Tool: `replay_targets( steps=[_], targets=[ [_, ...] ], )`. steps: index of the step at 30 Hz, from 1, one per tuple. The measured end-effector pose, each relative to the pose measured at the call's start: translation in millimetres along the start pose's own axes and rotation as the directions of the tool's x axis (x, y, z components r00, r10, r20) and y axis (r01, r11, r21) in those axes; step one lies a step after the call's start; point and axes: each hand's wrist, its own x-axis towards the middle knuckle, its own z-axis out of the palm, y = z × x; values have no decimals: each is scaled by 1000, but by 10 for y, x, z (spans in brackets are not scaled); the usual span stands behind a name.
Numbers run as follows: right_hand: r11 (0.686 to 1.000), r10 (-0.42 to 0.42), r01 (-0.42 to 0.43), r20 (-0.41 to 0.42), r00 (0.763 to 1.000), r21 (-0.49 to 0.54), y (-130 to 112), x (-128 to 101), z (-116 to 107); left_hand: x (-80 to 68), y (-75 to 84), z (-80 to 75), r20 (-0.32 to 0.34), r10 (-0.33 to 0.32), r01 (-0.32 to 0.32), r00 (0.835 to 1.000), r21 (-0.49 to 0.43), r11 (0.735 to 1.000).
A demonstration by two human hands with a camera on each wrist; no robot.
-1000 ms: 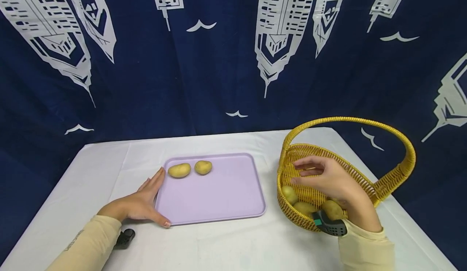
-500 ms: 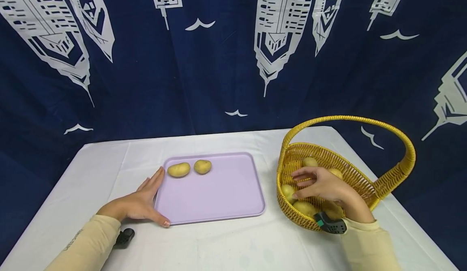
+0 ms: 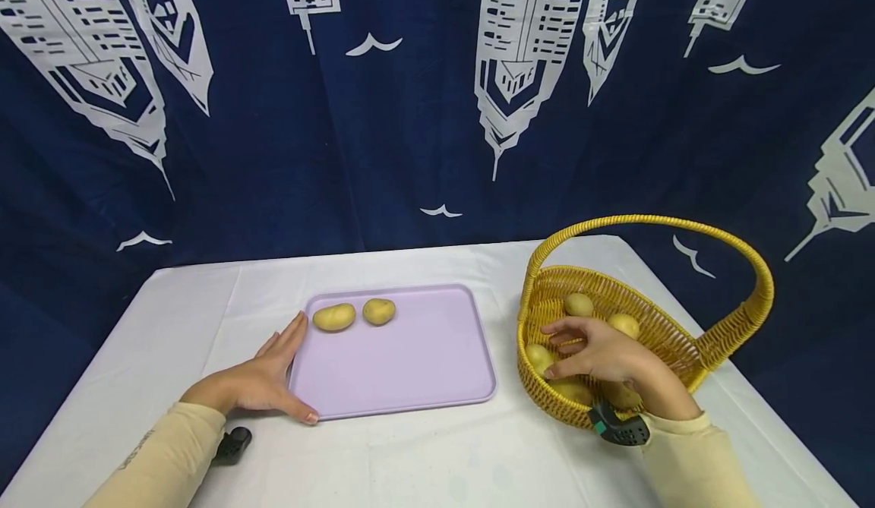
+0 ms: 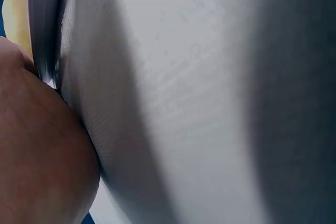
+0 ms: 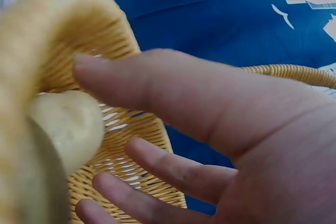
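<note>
Right hand [image 3: 601, 352] lowered into basket [image 3: 683, 341], potatoes [image 3: 578, 304] just beyond fingers

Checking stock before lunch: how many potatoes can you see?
7: two on the tray at and; five in the basket at. More may hide under the right hand.

Left hand [image 4: 37, 156] filling 7 to 9 o'clock corner, pressing against tablecloth [image 4: 210, 103]. Tray rim [image 4: 44, 19] running at 10 to 11 o'clock. Potato [image 4: 14, 17] peeking at 10 o'clock edge.
</note>
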Motion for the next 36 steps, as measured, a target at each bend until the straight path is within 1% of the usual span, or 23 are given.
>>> replay_targets(
  steps=[6,14,21,24,29,36],
  targets=[
    [1000,-3,3,-20,1000,8,31,-41,91,6,4,6,-6,3,-3,1000,-2,1000],
    [1000,-4,5,-27,1000,22,77,7,195,-9,6,-11,-1,11,-11,1000,-4,1000],
    [997,-15,18,-40,999,80,87,33,241,-9,-8,6,-4,3,-3,1000,4,1000],
    [997,1,4,-61,998,83,105,60,268,-8,-12,8,3,4,-4,1000,-5,1000],
    [997,7,-1,-80,997,74,138,91,289,-8,-4,5,19,-14,14,1000,-5,1000],
    [997,5,2,-91,996,83,124,106,307,-12,0,0,19,-30,30,999,1,1000]
  ],
)
